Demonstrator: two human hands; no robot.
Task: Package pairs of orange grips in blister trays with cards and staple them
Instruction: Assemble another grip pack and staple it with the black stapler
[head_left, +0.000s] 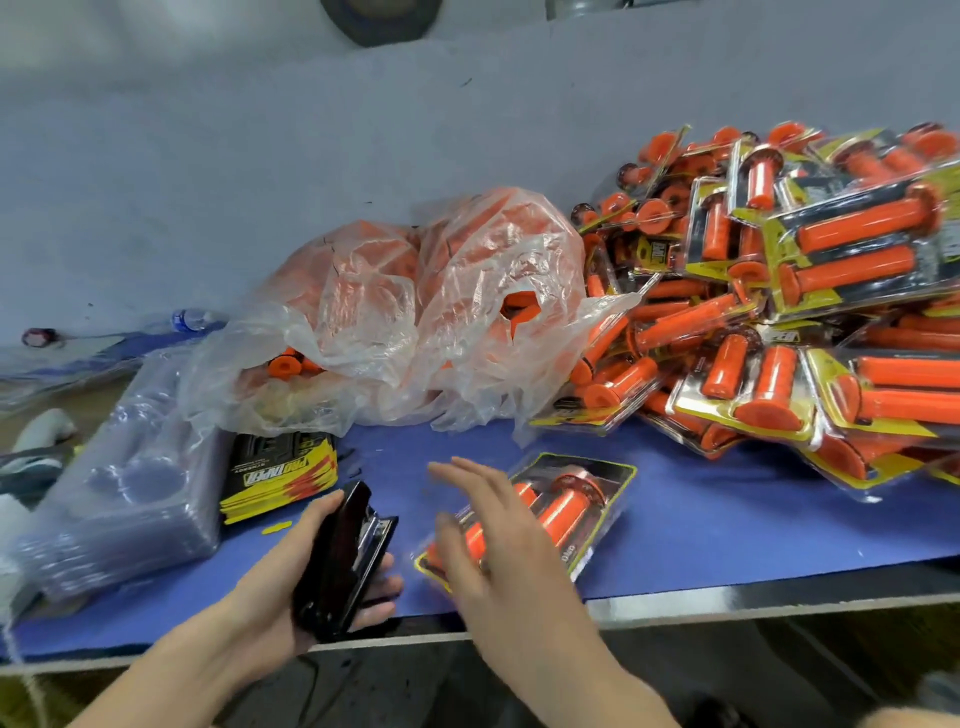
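Left grip (275, 587) clasps one stapler (348, 551); right grip (498, 551) slack over one pack (602, 483), two orange grips (563, 506).

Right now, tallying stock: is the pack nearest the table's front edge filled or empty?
Filled: two orange grips show inside the clear pack.

The blue desk (727, 530) bears stacked blister trays (119, 519) at left, cards (280, 478) just beside them, bags of orange grips (415, 322) behind, heaped packs (779, 312) at right, and a single pack (571, 499) in front.

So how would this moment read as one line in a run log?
left hand: grips stapler | right hand: open over filled blister pack | finished packs: piled at right
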